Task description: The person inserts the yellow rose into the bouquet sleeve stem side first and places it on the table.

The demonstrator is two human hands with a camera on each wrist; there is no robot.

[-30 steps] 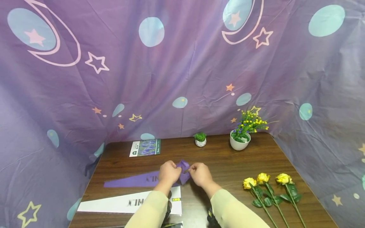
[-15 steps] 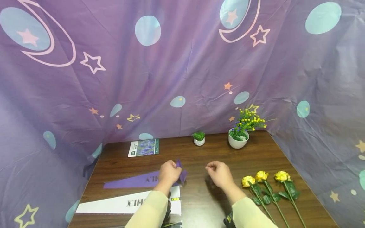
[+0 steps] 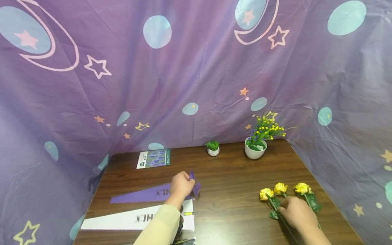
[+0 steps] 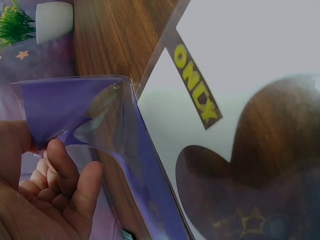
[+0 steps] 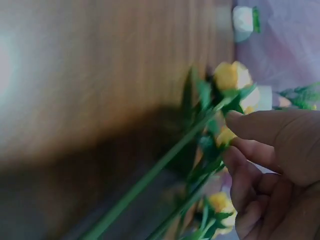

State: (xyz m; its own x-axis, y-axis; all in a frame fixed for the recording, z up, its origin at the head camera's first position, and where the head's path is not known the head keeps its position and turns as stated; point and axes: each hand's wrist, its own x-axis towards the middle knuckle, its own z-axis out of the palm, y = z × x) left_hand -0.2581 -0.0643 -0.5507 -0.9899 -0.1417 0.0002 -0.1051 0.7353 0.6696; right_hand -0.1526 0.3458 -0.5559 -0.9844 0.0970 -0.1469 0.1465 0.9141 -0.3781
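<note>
A purple backdrop (image 3: 196, 68) printed with moons and stars hangs past the far edge of the wood-grain table (image 3: 232, 177), the edge I count as 12 o'clock. At 8 o'clock lies a white flower bag (image 3: 122, 217), dark lettering along its middle, its narrow end pointing to 9. Just beyond it, at 9 o'clock, is the purple flower bag (image 3: 137, 194), its wide mouth raised off the wood near the centre. My left forearm, in a pale yellow sleeve (image 3: 162, 221), comes in from 7 o'clock over the white bag and points toward 1. At 4 o'clock three yellow roses (image 3: 280, 188) lie side by side, blooms toward 12. The potted flowers (image 3: 256, 153) stand at 1, and a card with a flower picture (image 3: 154, 158) lies at 10.

My left hand (image 3: 181, 185) pinches the rim of the purple bag between thumb and forefinger, the other fingers loosely bent. My right hand (image 3: 296, 212) is over the rose stems (image 5: 152, 177), back upward, pointing toward 10; thumb and forefinger are half bent with a gap between their tips, gripping nothing that I can see, though I cannot tell whether they touch a stem. A small potted green plant (image 3: 213, 148) sits at 12.
</note>
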